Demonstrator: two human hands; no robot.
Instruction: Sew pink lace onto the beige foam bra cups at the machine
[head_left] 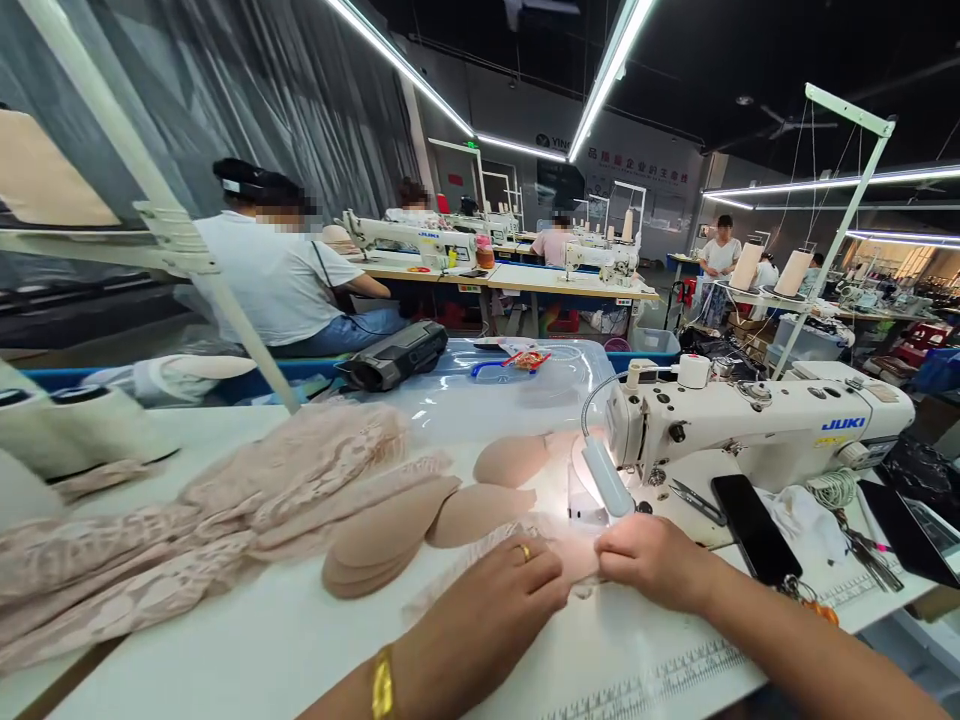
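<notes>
A pale beige bra cup piece with lace edging (577,555) lies on the table just in front of the needle area of a white sewing machine (705,420). My left hand (499,600), wearing a ring, has its fingers curled onto the piece's left side. On the right edge, my right hand (656,562) pinches the fabric between thumb and fingers. To the left of my hands lie a stack of beige foam cups (379,535) and several loose cups (510,460). A bundle of beige lace fabric (247,500) spreads across the table's left side. My fingers partly hide the held fabric.
Right of the needle lie thread snips (697,502), a black phone (756,525) and keys (874,560). A lamp (607,480) hangs close above my hands. Behind are a clear plastic sheet (427,410) and a dark device (397,355). A co-worker (270,265) sits ahead left.
</notes>
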